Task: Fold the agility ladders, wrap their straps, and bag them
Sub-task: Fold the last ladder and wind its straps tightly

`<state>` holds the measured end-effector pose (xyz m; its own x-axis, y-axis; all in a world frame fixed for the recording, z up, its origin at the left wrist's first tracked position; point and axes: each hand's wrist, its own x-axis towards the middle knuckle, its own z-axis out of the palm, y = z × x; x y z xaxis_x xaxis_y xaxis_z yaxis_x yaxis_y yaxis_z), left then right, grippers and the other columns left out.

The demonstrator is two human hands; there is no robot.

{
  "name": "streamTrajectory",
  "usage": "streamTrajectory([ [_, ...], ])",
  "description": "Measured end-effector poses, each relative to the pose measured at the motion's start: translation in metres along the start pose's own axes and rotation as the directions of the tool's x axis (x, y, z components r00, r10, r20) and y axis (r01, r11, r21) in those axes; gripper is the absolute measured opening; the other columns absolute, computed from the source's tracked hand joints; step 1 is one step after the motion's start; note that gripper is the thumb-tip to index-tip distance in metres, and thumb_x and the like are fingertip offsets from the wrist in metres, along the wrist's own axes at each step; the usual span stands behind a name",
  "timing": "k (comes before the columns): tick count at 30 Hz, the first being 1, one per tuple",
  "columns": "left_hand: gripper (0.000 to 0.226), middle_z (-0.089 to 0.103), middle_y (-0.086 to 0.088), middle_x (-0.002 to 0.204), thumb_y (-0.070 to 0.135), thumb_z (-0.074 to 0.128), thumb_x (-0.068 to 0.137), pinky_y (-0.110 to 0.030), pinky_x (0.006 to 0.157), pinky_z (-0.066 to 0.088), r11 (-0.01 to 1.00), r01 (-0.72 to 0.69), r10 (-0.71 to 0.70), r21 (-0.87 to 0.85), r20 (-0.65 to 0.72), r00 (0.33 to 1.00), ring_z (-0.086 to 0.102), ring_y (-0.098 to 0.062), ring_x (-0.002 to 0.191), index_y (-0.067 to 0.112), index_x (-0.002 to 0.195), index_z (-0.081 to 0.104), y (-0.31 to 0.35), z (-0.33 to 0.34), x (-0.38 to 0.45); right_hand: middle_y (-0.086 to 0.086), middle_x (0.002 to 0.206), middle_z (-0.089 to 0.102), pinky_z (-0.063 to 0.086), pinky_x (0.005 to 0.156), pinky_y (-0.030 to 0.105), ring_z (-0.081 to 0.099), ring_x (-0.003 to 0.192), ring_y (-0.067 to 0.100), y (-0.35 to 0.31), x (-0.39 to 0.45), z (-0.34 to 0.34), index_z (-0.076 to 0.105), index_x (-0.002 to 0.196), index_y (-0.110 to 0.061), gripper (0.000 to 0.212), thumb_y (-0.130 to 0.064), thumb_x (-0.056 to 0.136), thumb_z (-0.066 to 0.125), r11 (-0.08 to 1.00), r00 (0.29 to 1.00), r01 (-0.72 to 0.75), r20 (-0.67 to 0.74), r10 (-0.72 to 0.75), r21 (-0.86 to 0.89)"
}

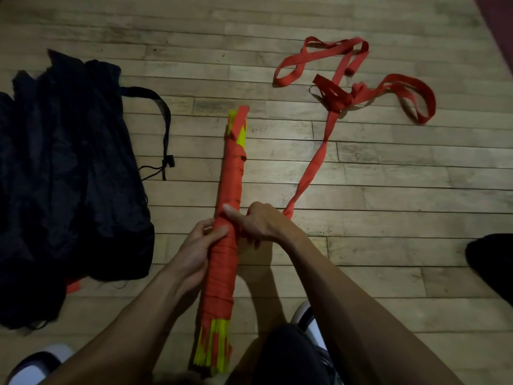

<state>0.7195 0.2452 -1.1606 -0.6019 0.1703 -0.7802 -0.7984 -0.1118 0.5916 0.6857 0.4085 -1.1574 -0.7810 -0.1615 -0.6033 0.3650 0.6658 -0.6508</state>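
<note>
A folded agility ladder bundle [226,187], yellow rungs wound in red strap, lies lengthwise on the wood floor in the middle of the view. My left hand [198,244] grips the bundle from its left side. My right hand [256,222] is curled over the bundle's right side, thumb laid across the wrap, and holds the red strap [313,162] where it leaves the bundle. The loose strap runs up to the right and ends in a tangled pile of loops [349,79]. A dark drawstring bag [66,173] lies flat on the left.
The bag's strap and cord lock [168,161] lie between bag and bundle. My white shoes [36,362] and dark knee are at the bottom edge. A dark shape [492,265] sits at the right edge. A red scrap pokes out under the bag.
</note>
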Motion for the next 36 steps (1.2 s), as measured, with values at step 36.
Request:
streamTrajectory([
  [36,0.026,0.070,-0.016,0.102,0.023,0.058,0.098,-0.037,0.063,0.061,0.997,0.036,-0.035,-0.065,0.031,0.999,0.073,-0.023,0.081,0.006,0.118,0.059,0.013,0.000,-0.008,0.005,0.059,0.064,0.056,0.065,0.032,0.061,0.049,0.016,0.003,-0.001,0.008,0.065,0.068,-0.010,0.075,-0.076,0.091,0.037,0.997,0.997,0.071,-0.027,-0.071,0.017],
])
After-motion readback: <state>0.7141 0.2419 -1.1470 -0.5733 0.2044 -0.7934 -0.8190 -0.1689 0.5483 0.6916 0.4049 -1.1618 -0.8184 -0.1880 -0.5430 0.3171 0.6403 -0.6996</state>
